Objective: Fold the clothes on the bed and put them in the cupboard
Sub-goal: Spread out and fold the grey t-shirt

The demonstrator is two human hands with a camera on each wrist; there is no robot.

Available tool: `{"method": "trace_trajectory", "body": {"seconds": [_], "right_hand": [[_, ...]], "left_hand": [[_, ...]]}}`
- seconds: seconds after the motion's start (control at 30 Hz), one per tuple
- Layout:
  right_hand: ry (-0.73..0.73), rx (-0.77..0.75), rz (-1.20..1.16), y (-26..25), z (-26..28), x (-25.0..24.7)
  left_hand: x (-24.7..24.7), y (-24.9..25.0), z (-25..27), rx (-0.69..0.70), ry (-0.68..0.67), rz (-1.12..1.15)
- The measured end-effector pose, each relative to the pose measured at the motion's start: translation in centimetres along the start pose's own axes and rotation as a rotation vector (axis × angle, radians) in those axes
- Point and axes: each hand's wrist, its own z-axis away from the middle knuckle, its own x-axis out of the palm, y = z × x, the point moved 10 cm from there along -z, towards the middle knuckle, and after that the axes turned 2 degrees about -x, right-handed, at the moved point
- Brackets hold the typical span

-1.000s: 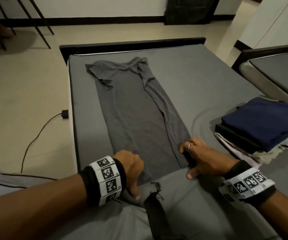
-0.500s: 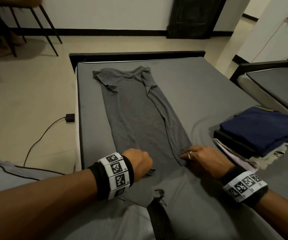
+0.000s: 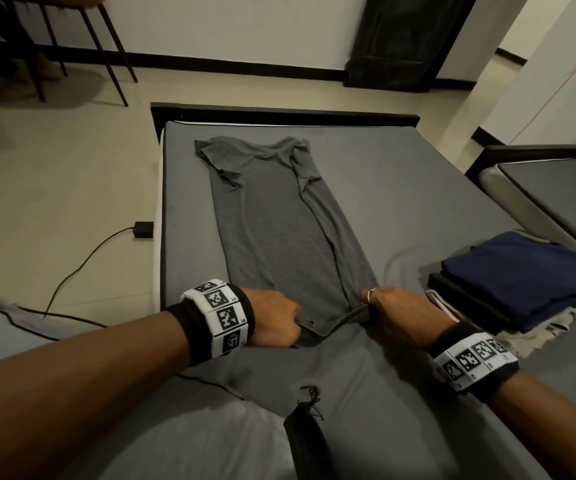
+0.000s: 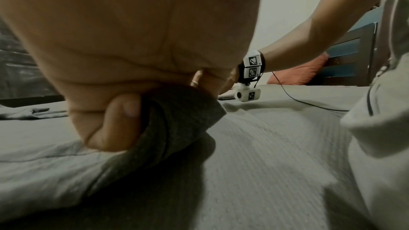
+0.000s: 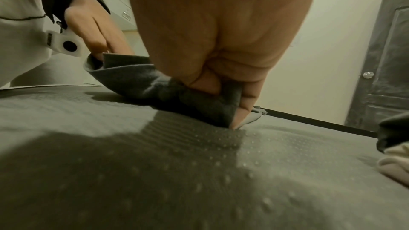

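A long grey garment (image 3: 272, 216) lies lengthwise on the grey bed (image 3: 400, 188), its sides folded inward into a narrow strip. My left hand (image 3: 279, 320) grips the near left corner of its hem, and the left wrist view shows fingers curled round the grey fabric (image 4: 177, 120). My right hand (image 3: 387, 310) pinches the near right corner, with the cloth (image 5: 168, 92) bunched between thumb and fingers just above the mattress. The hem between both hands is lifted slightly off the sheet.
A stack of folded clothes (image 3: 518, 282), dark blue on top, sits on the bed to the right. A second bed (image 3: 556, 195) stands beyond it. A charger and cable (image 3: 142, 230) lie on the floor left. A dark door (image 3: 411, 39) and chair legs (image 3: 106, 50) are at the back.
Both hands went from resting flat on the hem to gripping its corners, and they have raised the near edge slightly. The head view has tilted up.
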Motion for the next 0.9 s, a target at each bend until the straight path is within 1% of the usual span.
{"method": "trace_trajectory", "body": {"seconds": [0.1, 0.2, 0.27, 0.33, 0.4, 0.43, 0.47, 0.5, 0.57, 0.63, 0.73, 0.83, 0.9], "right_hand": [[0.067, -0.099, -0.17, -0.2, 0.6, -0.3], [0.107, -0.121, -0.235, 0.3, 0.9, -0.7], [0.064, -0.112, -0.219, 0.4, 0.8, -0.6], [0.053, -0.138, -0.196, -0.1, 0.6, -0.7], [0.073, -0.176, -0.168, 0.3, 0.5, -0.2], [0.105, -0.202, -0.138, 0.6, 0.5, -0.1], [0.123, -0.196, -0.108, 0.9, 0.5, -0.1], [0.156, -0.211, -0.105, 1.3, 0.4, -0.1], [0.175, -0.237, -0.155, 1.0, 0.4, -0.6], [0.128, -0.233, -0.227, 0.7, 0.3, -0.7], [0.07, -0.181, -0.234, 1.2, 0.1, -0.3], [0.0, -0.158, -0.265, 1.7, -0.2, -0.7], [-0.126, -0.129, -0.315, 1.5, -0.1, -0.5]], "left_hand": [[0.4, -0.7, 0.1, 0.009, -0.041, -0.031], [0.6, -0.9, 0.1, 0.037, -0.052, -0.165], [-0.3, -0.5, 0.1, 0.067, 0.011, -0.177], [-1.1, -0.2, 0.3, 0.085, 0.054, -0.128], [-1.4, 0.1, 0.6, 0.094, 0.05, -0.109], [-1.5, 0.2, 0.6, 0.094, 0.046, -0.106], [-1.6, 0.1, 0.6, 0.089, 0.041, -0.098], [-1.6, 0.1, 0.5, 0.082, 0.031, -0.089], [-1.5, 0.1, 0.4, 0.074, 0.01, -0.065], [-1.6, -0.2, 0.3, 0.061, -0.013, -0.022], [-1.8, -1.1, 0.4, 0.039, -0.056, 0.037], [-1.2, -1.7, 0.3, 0.048, -0.135, 0.11], [-0.4, -1.9, 0.3, 0.049, -0.199, 0.178]]}}
